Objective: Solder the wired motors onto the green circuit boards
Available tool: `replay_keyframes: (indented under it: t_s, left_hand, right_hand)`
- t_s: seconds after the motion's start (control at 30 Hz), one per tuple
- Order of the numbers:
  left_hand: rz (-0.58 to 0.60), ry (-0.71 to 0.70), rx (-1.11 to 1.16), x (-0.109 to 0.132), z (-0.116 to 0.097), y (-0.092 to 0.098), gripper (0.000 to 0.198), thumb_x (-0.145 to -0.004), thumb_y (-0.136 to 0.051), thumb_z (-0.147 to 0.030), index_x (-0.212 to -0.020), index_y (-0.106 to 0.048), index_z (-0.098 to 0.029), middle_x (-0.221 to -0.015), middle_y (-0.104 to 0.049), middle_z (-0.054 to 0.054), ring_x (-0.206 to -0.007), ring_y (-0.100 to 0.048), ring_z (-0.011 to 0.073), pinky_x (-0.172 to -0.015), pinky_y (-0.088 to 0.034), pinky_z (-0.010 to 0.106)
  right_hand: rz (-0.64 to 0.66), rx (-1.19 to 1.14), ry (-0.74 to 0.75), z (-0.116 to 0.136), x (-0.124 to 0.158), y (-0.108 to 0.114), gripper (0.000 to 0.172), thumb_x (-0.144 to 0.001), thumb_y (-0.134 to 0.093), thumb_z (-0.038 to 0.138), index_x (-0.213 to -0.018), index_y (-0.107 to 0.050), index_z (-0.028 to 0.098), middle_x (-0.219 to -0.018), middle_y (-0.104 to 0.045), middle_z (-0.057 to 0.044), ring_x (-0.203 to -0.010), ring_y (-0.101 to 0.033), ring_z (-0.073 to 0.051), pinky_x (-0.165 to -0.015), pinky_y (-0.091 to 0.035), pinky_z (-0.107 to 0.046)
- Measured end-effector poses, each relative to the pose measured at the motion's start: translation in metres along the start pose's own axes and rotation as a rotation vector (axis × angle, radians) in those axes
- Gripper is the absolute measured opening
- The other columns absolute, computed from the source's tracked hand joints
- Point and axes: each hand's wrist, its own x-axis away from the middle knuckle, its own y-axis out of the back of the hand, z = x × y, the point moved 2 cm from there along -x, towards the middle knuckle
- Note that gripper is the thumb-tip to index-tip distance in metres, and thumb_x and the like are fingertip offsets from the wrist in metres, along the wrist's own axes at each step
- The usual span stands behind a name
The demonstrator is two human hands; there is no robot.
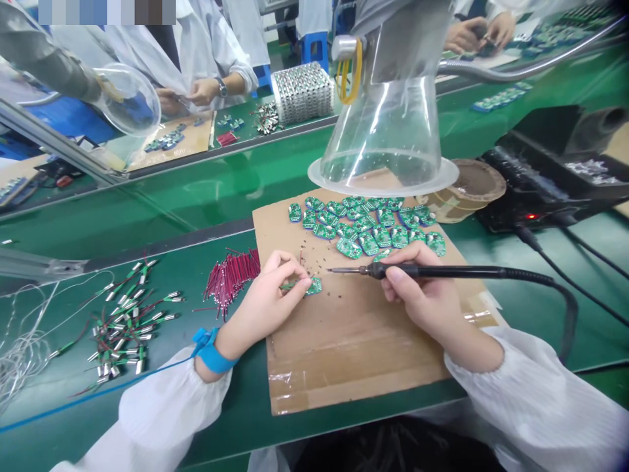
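Note:
My right hand [420,292] grips a soldering iron [437,270] by its black handle, with the metal tip pointing left over the cardboard. My left hand [275,288] is closed, thumb and fingers pinching a small green circuit board [314,286] at the cardboard's left side. Part of that board lies hidden under my fingers. The iron's tip is a short way right of the board, apart from it. Several more green circuit boards [364,223] lie grouped at the back of the cardboard sheet [344,347]. Red wires [230,278] are heaped left of my left hand.
Small metal motors [128,334] with wires lie scattered at the left, near tangled clear strands [22,354]. A clear extraction hood [383,144] hangs over the boards. A black soldering station [535,177] and a round tub [469,183] stand at the right. Co-workers' hands [204,92] are across the bench.

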Motion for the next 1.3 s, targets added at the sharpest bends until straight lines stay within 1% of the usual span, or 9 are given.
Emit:
replay_keyframes:
  t_s: [0.13, 0.27, 0.47, 0.53, 0.63, 0.8, 1.07, 1.3]
  left_hand:
    - [0.012, -0.011, 0.034, -0.0025, 0.0030, -0.0013, 0.012, -0.097, -0.059, -0.027, -0.089, -0.062, -0.019, -0.111, -0.053, 0.007, -0.102, -0.058, 0.0179, -0.077, -0.052, 0.029]
    - [0.004, -0.032, 0.038, -0.0044, 0.0049, -0.0032, 0.011, -0.096, -0.060, -0.023, -0.085, -0.059, -0.018, -0.111, -0.054, 0.006, -0.105, -0.058, 0.0179, -0.084, -0.052, 0.031]
    - [0.043, -0.032, 0.040, -0.0058, 0.0039, -0.0024, 0.010, -0.094, -0.062, -0.021, -0.085, -0.058, -0.019, -0.112, -0.055, 0.005, -0.103, -0.058, 0.0174, -0.082, -0.052, 0.031]
    - [0.044, -0.027, 0.033, -0.0059, 0.0034, -0.0019, 0.012, -0.094, -0.062, -0.020, -0.084, -0.057, -0.019, -0.110, -0.056, 0.005, -0.103, -0.059, 0.0179, -0.083, -0.051, 0.032]
    - [0.034, -0.022, 0.008, -0.0059, 0.0027, -0.0022, 0.012, -0.094, -0.061, -0.020, -0.084, -0.056, -0.019, -0.105, -0.057, 0.004, -0.097, -0.059, 0.0175, -0.081, -0.051, 0.032]
    - [0.024, -0.017, -0.023, -0.0064, 0.0014, -0.0040, 0.012, -0.094, -0.061, -0.020, -0.083, -0.055, -0.019, -0.099, -0.057, 0.003, -0.087, -0.059, 0.0160, -0.079, -0.050, 0.032]
    - [0.014, -0.029, -0.031, -0.0064, 0.0012, -0.0041, 0.014, -0.094, -0.060, -0.018, -0.081, -0.054, -0.019, -0.096, -0.057, 0.002, -0.088, -0.059, 0.0159, -0.079, -0.048, 0.032]
    - [0.017, -0.025, -0.036, -0.0073, 0.0020, -0.0046, 0.014, -0.093, -0.061, -0.018, -0.081, -0.054, -0.019, -0.097, -0.057, 0.001, -0.090, -0.059, 0.0160, -0.083, -0.047, 0.032]
  right_hand:
    - [0.083, 0.095, 0.020, 0.0010, -0.0012, -0.0006, 0.009, -0.096, -0.065, 0.029, -0.094, -0.058, 0.023, -0.069, -0.057, 0.003, -0.054, -0.054, -0.012, -0.051, -0.042, -0.027]
    - [0.144, 0.118, 0.030, 0.0038, -0.0034, -0.0032, 0.008, -0.096, -0.063, 0.028, -0.092, -0.057, 0.023, -0.069, -0.056, 0.003, -0.054, -0.052, -0.012, -0.051, -0.041, -0.027]
    - [0.144, 0.216, 0.084, 0.0074, -0.0060, -0.0050, 0.011, -0.095, -0.065, 0.030, -0.090, -0.058, 0.023, -0.071, -0.058, 0.001, -0.056, -0.053, -0.013, -0.052, -0.042, -0.027]
    - [0.137, 0.262, 0.109, 0.0082, -0.0064, -0.0051, 0.011, -0.095, -0.064, 0.031, -0.090, -0.059, 0.023, -0.071, -0.059, 0.001, -0.057, -0.054, -0.013, -0.053, -0.043, -0.028]
    - [0.133, 0.311, 0.128, 0.0077, -0.0066, -0.0047, 0.011, -0.095, -0.065, 0.032, -0.090, -0.060, 0.024, -0.073, -0.060, 0.000, -0.060, -0.055, -0.015, -0.056, -0.044, -0.030]
    - [0.147, 0.317, 0.127, 0.0051, -0.0059, -0.0040, 0.007, -0.094, -0.065, 0.029, -0.092, -0.061, 0.025, -0.076, -0.060, 0.000, -0.065, -0.056, -0.015, -0.059, -0.044, -0.030]
    - [0.163, 0.298, 0.094, 0.0031, -0.0053, -0.0039, 0.006, -0.095, -0.065, 0.028, -0.094, -0.060, 0.024, -0.078, -0.062, 0.000, -0.066, -0.058, -0.016, -0.062, -0.044, -0.031]
    - [0.155, 0.330, 0.136, 0.0057, -0.0061, -0.0047, 0.006, -0.094, -0.066, 0.027, -0.092, -0.060, 0.024, -0.079, -0.060, -0.001, -0.068, -0.057, -0.017, -0.063, -0.046, -0.031]
